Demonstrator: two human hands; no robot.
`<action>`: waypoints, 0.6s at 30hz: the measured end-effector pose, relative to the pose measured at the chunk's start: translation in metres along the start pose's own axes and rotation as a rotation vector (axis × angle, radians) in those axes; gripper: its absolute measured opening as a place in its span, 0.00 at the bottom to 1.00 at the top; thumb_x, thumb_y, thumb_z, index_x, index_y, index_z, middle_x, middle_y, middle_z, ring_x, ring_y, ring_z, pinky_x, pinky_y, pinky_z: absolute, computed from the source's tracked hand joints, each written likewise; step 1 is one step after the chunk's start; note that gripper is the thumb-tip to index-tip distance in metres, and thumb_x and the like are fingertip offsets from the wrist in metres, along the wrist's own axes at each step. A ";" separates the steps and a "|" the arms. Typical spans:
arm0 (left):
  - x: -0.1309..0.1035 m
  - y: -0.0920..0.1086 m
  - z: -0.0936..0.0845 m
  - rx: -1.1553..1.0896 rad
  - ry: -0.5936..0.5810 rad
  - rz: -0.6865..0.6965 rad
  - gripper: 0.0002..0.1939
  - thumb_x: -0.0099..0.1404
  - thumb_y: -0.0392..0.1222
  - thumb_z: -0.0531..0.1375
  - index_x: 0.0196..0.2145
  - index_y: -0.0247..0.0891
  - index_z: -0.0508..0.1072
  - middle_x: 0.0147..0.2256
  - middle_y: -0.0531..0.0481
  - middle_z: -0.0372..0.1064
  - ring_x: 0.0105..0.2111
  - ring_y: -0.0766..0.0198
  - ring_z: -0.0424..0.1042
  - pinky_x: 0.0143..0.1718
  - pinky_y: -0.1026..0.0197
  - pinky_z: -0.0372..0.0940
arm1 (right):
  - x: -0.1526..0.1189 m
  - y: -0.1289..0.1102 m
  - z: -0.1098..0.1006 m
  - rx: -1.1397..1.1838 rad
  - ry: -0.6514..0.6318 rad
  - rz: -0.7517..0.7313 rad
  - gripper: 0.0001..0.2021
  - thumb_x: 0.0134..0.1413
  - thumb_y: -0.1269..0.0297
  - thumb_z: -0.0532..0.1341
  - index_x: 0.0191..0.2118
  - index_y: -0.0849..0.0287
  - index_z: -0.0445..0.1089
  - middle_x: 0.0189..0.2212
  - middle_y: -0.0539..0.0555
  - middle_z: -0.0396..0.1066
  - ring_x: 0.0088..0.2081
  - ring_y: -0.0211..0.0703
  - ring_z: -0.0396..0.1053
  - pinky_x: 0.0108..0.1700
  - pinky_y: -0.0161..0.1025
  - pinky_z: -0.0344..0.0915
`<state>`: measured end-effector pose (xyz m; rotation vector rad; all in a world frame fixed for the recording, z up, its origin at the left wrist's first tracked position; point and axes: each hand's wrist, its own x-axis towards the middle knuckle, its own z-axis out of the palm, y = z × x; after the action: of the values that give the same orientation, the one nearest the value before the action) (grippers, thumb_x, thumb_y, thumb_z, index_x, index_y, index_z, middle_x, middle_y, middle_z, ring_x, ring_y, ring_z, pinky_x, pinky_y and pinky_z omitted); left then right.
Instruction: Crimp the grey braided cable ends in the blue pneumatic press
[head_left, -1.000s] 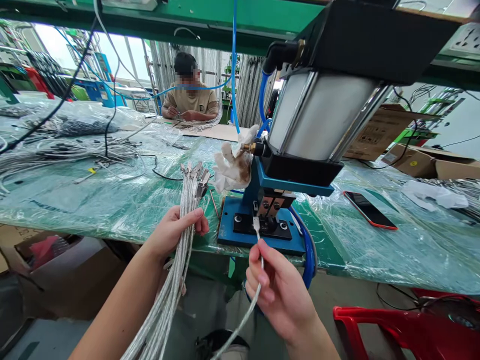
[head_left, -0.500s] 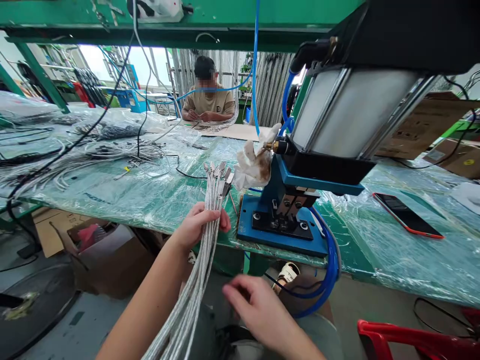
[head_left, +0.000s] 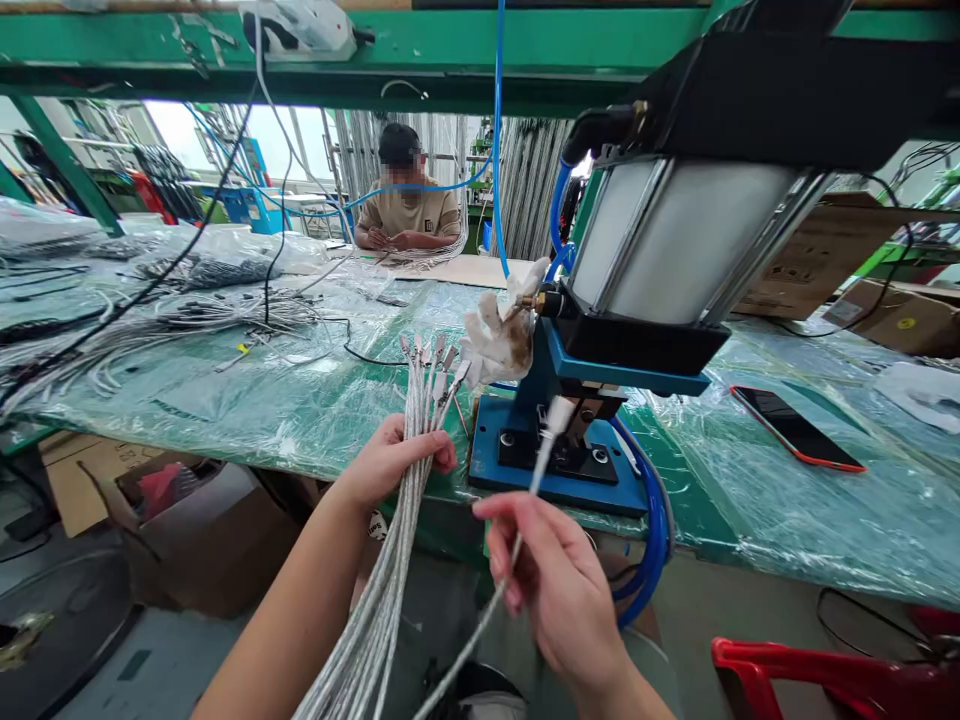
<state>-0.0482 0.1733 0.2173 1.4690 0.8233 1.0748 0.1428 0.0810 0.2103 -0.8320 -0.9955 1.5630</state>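
My left hand [head_left: 397, 458] is closed round a bundle of silvery braided cables [head_left: 390, 560], whose flat metal end terminals [head_left: 435, 365] fan out above the fist. The cables hang down toward my lap. My right hand [head_left: 551, 565] pinches a single cable [head_left: 538, 465] below its pale, flat tip, which points up in front of the press. A blue pneumatic press [head_left: 499, 420] with a large pale cylinder stands just beyond my right hand. Its small black tooling is partly hidden by the cable tip.
A stained white glove [head_left: 501, 345] hangs at the press's air fitting. A phone [head_left: 799, 430] lies to the right. More cables [head_left: 225, 305] are spread on the film-covered table at left. Across it sits a co-worker [head_left: 409, 205]. Blue hoses [head_left: 656, 520] loop below the press; a red chair [head_left: 780, 665] stands lower right.
My right hand has risen and now holds a single cable with its tip raised before the press. The left hand keeps its bundle; the whole view has shifted slightly.
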 end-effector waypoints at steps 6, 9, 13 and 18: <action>0.000 -0.002 -0.001 0.015 -0.010 0.002 0.15 0.62 0.47 0.61 0.24 0.34 0.76 0.25 0.46 0.73 0.27 0.61 0.70 0.33 0.60 0.63 | -0.024 0.001 -0.039 -0.037 -0.001 0.203 0.32 0.57 0.41 0.56 0.19 0.67 0.76 0.10 0.55 0.65 0.12 0.29 0.56 0.16 0.28 0.48; 0.000 -0.002 -0.001 0.005 -0.013 -0.002 0.16 0.63 0.47 0.61 0.25 0.32 0.75 0.25 0.46 0.73 0.28 0.61 0.70 0.33 0.60 0.62 | -0.020 0.001 -0.045 -0.047 0.013 0.186 0.32 0.56 0.41 0.57 0.18 0.66 0.76 0.09 0.55 0.65 0.11 0.29 0.56 0.16 0.29 0.48; 0.001 -0.002 0.000 -0.008 0.002 -0.007 0.16 0.63 0.47 0.62 0.24 0.32 0.76 0.25 0.46 0.73 0.28 0.61 0.70 0.32 0.60 0.62 | -0.009 -0.007 -0.040 0.000 -0.029 0.125 0.32 0.57 0.43 0.56 0.17 0.66 0.75 0.09 0.55 0.65 0.11 0.30 0.56 0.16 0.30 0.48; 0.001 -0.001 0.000 -0.025 0.007 -0.029 0.15 0.62 0.47 0.62 0.24 0.33 0.76 0.25 0.47 0.72 0.28 0.62 0.70 0.32 0.61 0.62 | 0.000 -0.014 -0.032 0.021 -0.010 0.171 0.31 0.57 0.45 0.56 0.15 0.66 0.74 0.08 0.53 0.63 0.10 0.29 0.53 0.15 0.30 0.44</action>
<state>-0.0474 0.1741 0.2165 1.4290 0.8311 1.0655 0.1775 0.0877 0.2100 -0.9154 -0.9334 1.7206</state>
